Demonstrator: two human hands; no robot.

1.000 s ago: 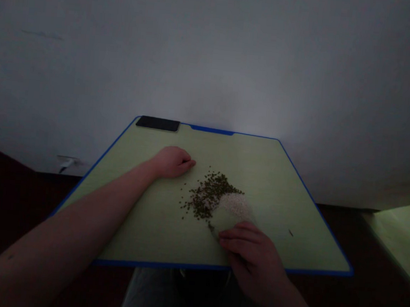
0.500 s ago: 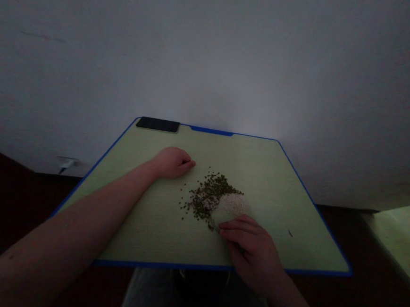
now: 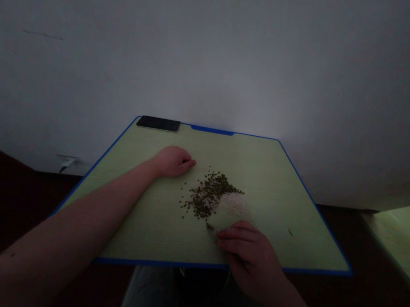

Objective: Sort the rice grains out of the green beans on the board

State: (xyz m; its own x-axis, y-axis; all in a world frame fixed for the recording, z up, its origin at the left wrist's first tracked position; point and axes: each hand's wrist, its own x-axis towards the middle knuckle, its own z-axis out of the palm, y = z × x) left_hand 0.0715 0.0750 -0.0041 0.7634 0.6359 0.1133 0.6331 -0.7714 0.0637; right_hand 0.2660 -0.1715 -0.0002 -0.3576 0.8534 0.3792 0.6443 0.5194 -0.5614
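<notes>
On the pale table [image 3: 142,233] lies a scattered heap of small dark-green beans or seeds [image 3: 205,196]. A pile of whitish grains, like rice [image 3: 234,203], touches its right side. My left hand [image 3: 174,161] rests as a loose fist left of and beyond the heap, with nothing seen in it. Closed at the near edge of the grains, my right hand [image 3: 249,249] pinches a small thin greyish piece [image 3: 212,230] with a dark tip. Most of that piece is hidden by my fingers, and its kind cannot be made out.
A dark phone [image 3: 158,123] lies at the table's far left corner. To the right is a small dark sliver [image 3: 290,232]. The table has a blue rim [image 3: 161,264] and stands by a pale wall [image 3: 212,55]. A plug [image 3: 68,163] sits low on the wall.
My right hand has drawn slightly back toward me with the greyish piece, away from the whitish grains, and more of them shows. The left hand has stayed in place.
</notes>
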